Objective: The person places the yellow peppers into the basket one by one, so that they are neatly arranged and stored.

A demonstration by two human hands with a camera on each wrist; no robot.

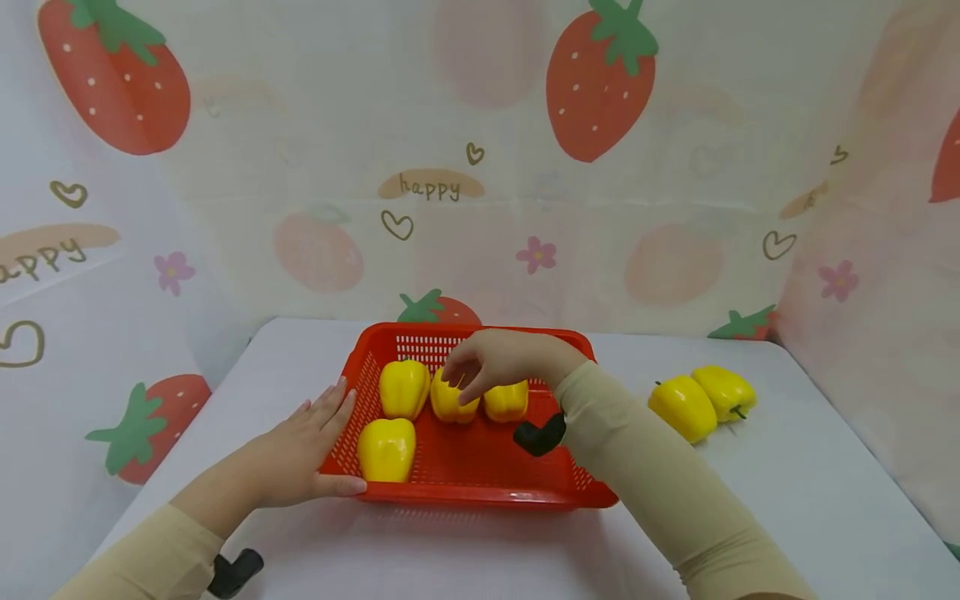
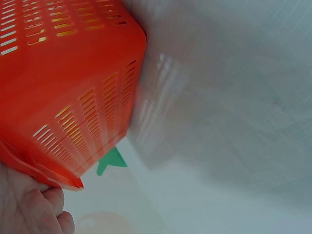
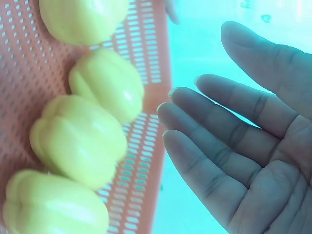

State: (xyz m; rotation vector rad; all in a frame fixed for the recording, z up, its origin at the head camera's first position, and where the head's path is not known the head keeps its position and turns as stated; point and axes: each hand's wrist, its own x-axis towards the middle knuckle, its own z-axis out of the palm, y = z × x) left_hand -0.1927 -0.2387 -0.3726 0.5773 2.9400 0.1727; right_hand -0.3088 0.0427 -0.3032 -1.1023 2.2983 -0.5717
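Observation:
A red plastic basket (image 1: 487,497) with slotted walls holds several yellow bell peppers. Three stand along its back: the left back pepper (image 1: 404,390), the middle one (image 1: 452,402) and the right one (image 1: 507,402); a further pepper (image 1: 386,450) lies at the front left. My left hand (image 1: 303,457) rests on the basket's left rim, fingers extended and thumb along the front corner. Over the back peppers hovers my right hand (image 1: 513,357), partly covering them. The right wrist view shows the right hand (image 3: 253,141) with spread fingers and a bare palm, apart from the peppers.
Right of the basket, two more yellow peppers, a nearer one (image 1: 682,408) and a farther one (image 1: 723,393), lie together on the white table (image 1: 795,500). Strawberry-print cloth (image 1: 480,250) hangs behind and at both sides.

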